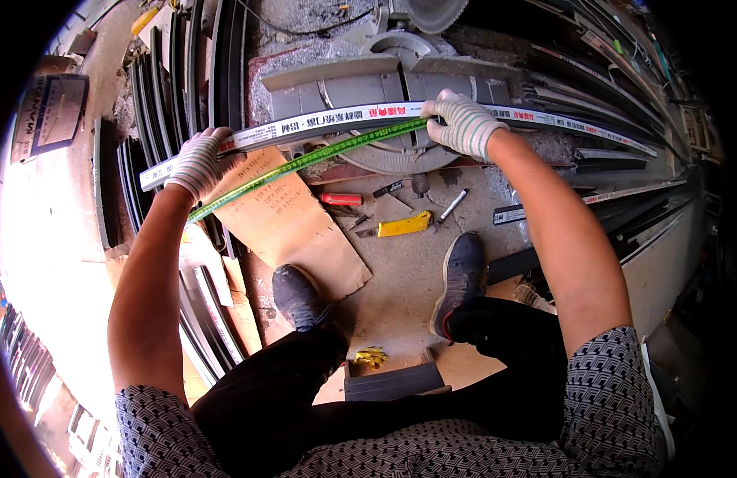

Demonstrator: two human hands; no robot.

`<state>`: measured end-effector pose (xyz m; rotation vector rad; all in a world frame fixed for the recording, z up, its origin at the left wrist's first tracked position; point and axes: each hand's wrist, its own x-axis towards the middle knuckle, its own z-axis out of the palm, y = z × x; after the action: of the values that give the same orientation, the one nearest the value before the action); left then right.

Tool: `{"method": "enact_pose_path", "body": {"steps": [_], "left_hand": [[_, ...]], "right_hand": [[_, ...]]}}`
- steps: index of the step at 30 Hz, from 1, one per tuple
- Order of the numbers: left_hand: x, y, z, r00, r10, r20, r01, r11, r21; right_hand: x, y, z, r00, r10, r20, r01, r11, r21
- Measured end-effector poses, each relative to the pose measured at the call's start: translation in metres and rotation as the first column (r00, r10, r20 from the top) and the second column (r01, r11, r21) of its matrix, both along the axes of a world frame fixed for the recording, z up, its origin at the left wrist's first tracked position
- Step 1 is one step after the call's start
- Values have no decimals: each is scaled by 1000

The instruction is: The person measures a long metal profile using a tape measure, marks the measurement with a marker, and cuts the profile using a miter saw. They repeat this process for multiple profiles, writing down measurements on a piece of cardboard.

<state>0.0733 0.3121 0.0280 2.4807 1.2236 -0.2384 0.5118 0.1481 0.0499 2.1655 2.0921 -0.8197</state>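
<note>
A long metal profile (305, 127) covered with white printed film lies across the bed of a mitre saw (344, 89). Near its left end, my left hand (199, 165) in a striped knit glove has its fingers closed around it. Further along, my right hand (466, 125), gloved the same way, is closed at the profile's near edge. The green tape of a tape measure (305, 161) stretches from my right fingers down to the left, passing by my left wrist. Its case is not visible; my right fingers hide that end of the tape.
On the floor lie a marked cardboard sheet (293, 219), a red-handled tool (341, 199), a yellow utility knife (404, 224) and a marker pen (452, 205). Dark profiles (157, 95) are stacked at the left, more profiles (607, 127) at the right. The saw's blade (436, 9) stands raised behind.
</note>
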Motion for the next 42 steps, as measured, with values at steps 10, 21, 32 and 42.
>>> {"method": "enact_pose_path", "body": {"steps": [10, 21, 32, 42], "left_hand": [[-3, 3, -10, 995, -95, 29, 94, 994, 48], [-6, 2, -15, 996, -89, -1, 89, 993, 78], [-2, 1, -14, 994, -104, 24, 101, 989, 104], [-2, -2, -12, 995, -82, 54, 76, 992, 103]], "right_hand": [[7, -7, -1, 998, 52, -26, -51, 998, 37], [-3, -119, -31, 944, 66, -322, -162, 946, -280], [-21, -192, -87, 965, 108, -239, -208, 868, -450], [30, -128, -53, 992, -124, 39, 112, 968, 224]]}}
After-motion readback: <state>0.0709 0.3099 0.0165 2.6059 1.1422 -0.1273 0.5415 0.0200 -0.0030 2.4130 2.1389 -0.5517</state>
